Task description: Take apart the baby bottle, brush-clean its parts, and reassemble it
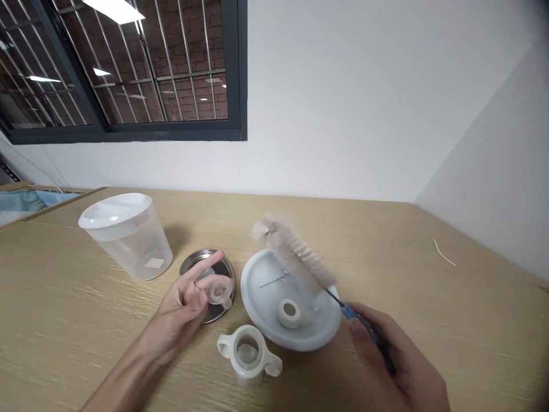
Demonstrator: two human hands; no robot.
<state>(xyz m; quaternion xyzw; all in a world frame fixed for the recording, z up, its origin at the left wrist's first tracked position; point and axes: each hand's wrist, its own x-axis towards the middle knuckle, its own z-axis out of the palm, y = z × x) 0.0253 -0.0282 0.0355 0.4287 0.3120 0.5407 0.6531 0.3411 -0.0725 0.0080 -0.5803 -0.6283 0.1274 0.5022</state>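
Observation:
My left hand (184,303) pinches a small clear plastic piece (219,290) with a tab, above a round metal dish (208,314); its index finger is stretched out. Wrapped round the blue handle of a bottle brush (300,260) is my right hand (390,349). The brush's white bristles are blurred and hang over a white bowl (257,312). Inside the bowl lie a white ring (289,313) and a thin metal rod (273,280). A small two-handled cup (247,357) stands in front, its mouth upward.
A translucent plastic container (132,240) stands at the left. On the wooden table (377,246), a thin pale strip (443,253) lies far right. Behind are a white wall and a barred window (171,63). Light blue cloth (30,201) shows at the far left.

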